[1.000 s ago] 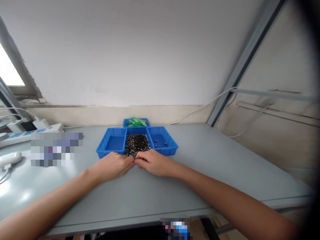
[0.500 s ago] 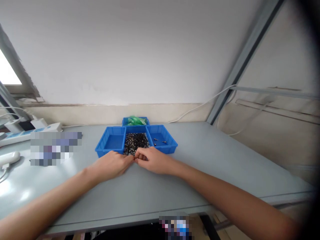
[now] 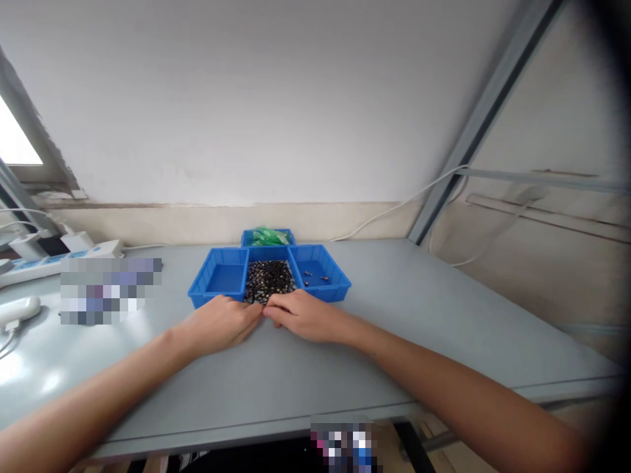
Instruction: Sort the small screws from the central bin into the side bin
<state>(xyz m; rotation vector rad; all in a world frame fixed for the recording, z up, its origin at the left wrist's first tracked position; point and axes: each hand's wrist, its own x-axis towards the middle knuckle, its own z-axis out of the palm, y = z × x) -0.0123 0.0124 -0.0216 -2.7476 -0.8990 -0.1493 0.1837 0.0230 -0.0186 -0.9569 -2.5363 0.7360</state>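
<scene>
My left hand [image 3: 224, 323] and my right hand [image 3: 308, 316] meet at the front of the middle blue bin, fingertips pinched close together. Whatever sits between those fingers is hidden or too small to make out. Just beyond them is a dense heap of small dark and brassy metal parts [image 3: 269, 277], which fills the middle bin [image 3: 271, 252]. On its right, a blue bin [image 3: 338, 293] holds a few loose small metal parts [image 3: 324, 278]. The blue bin on the left [image 3: 217, 297] shows a bare floor.
Behind the middle bin stands another blue bin with a green plastic bag [image 3: 269, 236]. At the left are a white power strip [image 3: 106, 252] with plugs, a white device with a cable [image 3: 20, 314] and a pixelated object [image 3: 111, 289]. The grey table [image 3: 236, 401] meets a wall.
My right hand's fingers have curled down and closed nearer to the left fingertips. My left hand has stayed almost in place.
</scene>
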